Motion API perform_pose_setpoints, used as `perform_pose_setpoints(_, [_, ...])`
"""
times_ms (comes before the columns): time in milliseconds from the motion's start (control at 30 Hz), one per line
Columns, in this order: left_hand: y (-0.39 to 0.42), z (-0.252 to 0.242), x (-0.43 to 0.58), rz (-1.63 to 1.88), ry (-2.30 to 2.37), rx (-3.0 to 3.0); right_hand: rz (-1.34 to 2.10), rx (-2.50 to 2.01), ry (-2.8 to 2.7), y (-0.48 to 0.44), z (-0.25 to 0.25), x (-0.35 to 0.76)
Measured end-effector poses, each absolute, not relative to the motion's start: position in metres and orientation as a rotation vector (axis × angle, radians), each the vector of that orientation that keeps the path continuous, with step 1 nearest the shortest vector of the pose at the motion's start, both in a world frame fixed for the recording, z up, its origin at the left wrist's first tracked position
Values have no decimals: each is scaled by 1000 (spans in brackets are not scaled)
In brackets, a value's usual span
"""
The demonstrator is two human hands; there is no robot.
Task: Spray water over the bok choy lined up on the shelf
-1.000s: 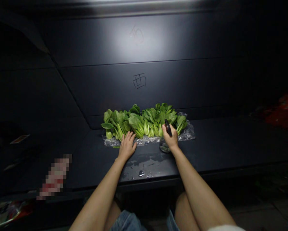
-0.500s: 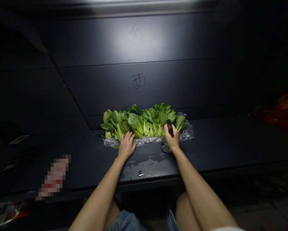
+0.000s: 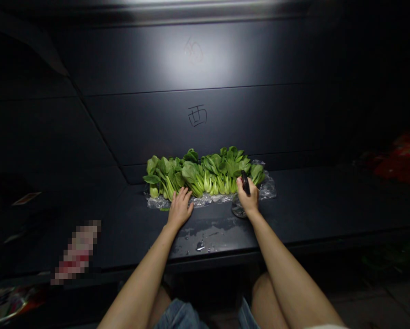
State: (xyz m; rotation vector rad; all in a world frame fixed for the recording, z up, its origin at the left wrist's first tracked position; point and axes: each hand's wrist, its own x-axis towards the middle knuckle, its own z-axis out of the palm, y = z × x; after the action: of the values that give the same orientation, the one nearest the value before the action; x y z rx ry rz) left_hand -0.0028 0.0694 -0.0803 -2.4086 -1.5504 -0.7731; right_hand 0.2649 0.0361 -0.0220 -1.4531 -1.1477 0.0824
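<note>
A row of bok choy stands against the back panel, leaves up and pale stems down, on crumpled clear plastic wrap. My left hand lies flat with fingers stretched out, its tips at the stems left of the middle. Wrapped round the neck of a spray bottle is my right hand, in front of the row's right part. The bottle has a black spray head and a clear body, partly hidden by the hand.
Water drops and a wet patch cover the dark shelf between my arms. Red packaging sits at the far right. A blurred-out pixelated item and a small card lie on the left. Dark marker writing marks the back panel.
My right hand has shifted slightly to the right with the spray bottle. The left hand and the bok choy stay where they were.
</note>
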Motion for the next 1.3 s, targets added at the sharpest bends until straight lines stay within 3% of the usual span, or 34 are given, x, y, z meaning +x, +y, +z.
perform_pose_setpoints(1300, [68, -80, -2, -765, -1539, -2407, 147, -1393, -1356, 38, -21, 240])
